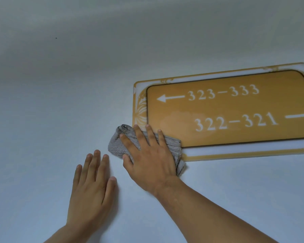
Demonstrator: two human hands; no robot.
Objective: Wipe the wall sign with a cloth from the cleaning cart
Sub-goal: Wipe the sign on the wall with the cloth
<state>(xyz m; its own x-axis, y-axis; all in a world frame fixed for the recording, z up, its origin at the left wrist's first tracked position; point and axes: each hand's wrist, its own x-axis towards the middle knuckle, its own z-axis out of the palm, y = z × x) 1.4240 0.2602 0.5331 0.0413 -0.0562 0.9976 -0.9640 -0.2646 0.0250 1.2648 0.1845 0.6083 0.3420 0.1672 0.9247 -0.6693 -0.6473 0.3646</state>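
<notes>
Where we stand, a pale wall [60,102] fills the view. Gold sign [235,109] mounted at right, white numbers 323–333 and 322–321 with arrows; a cloudy smear shows around the lower numbers. Our right hand [147,155] presses the grey cloth [116,146] flat over the sign's lower-left corner, fingers spread and straight. Our left hand [93,186] rests flat on the wall just beside it, fingers relaxed, holding nothing.
</notes>
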